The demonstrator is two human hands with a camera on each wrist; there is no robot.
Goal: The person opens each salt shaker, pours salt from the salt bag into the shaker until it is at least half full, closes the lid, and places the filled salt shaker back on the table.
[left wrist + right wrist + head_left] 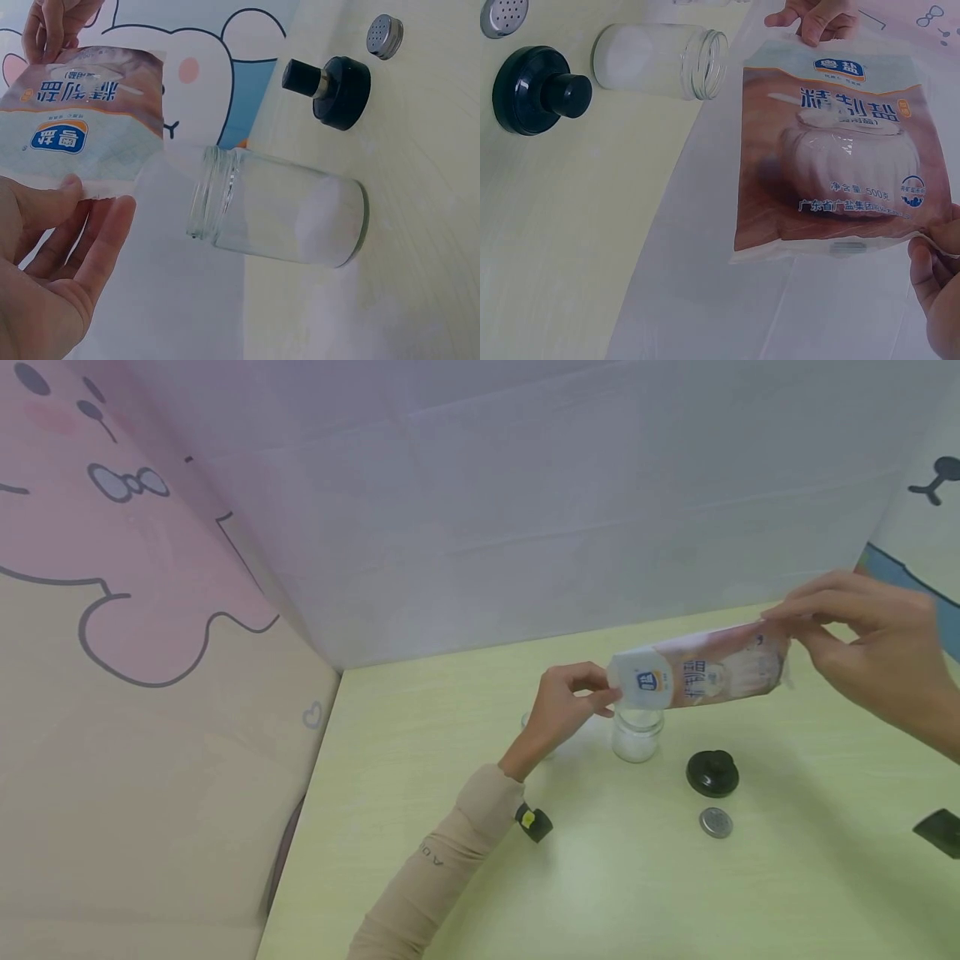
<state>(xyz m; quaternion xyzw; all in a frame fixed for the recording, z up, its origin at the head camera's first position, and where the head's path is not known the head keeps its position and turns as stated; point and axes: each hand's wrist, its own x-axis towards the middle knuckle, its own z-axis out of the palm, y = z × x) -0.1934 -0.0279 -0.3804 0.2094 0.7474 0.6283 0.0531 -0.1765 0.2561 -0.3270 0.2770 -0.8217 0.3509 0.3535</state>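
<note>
Both hands hold a bag of salt (705, 670), pink and pale blue with printed lettering, stretched sideways over the table. My left hand (564, 708) pinches its pale blue end between thumb and fingers. At the other end, my right hand (877, 631) pinches a corner of the pink side, as the right wrist view also shows. Just below the bag's left end stands an open glass jar (636, 745). White salt (330, 217) lies in the bottom part of the jar in the left wrist view.
In front of the jar to the right lies a black lid (712, 774) with a knob. Nearer still is a small perforated metal cap (716, 822). A glass rim (526, 721) shows partly behind the left hand. A pale curtain (525, 527) hangs along the table's back edge.
</note>
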